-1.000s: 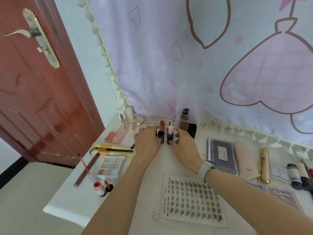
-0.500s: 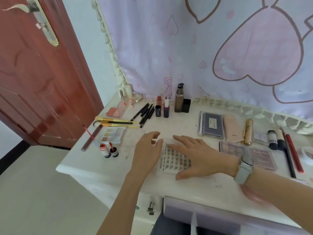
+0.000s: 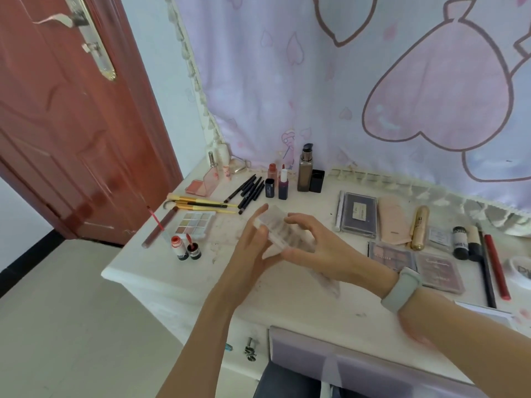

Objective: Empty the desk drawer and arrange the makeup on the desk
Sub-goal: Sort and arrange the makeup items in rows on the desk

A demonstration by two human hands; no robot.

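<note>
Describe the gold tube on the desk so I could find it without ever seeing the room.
Start at the pink heart curtain behind the white desk. On the desk's right side, a dark palette and a pale pink pouch lie side by side. The gold tube lies just right of the pouch, the only shiny metallic piece there.

A white desk [image 3: 178,285] is sitting beside a reddish-brown door [image 3: 71,139]. A pale lilac curtain [image 3: 330,81] is showing pink hearts outlined in dark mauve. Gold-handled brushes [image 3: 207,204], black pencils [image 3: 247,192] and a red pencil [image 3: 497,268] are lying there.
</note>
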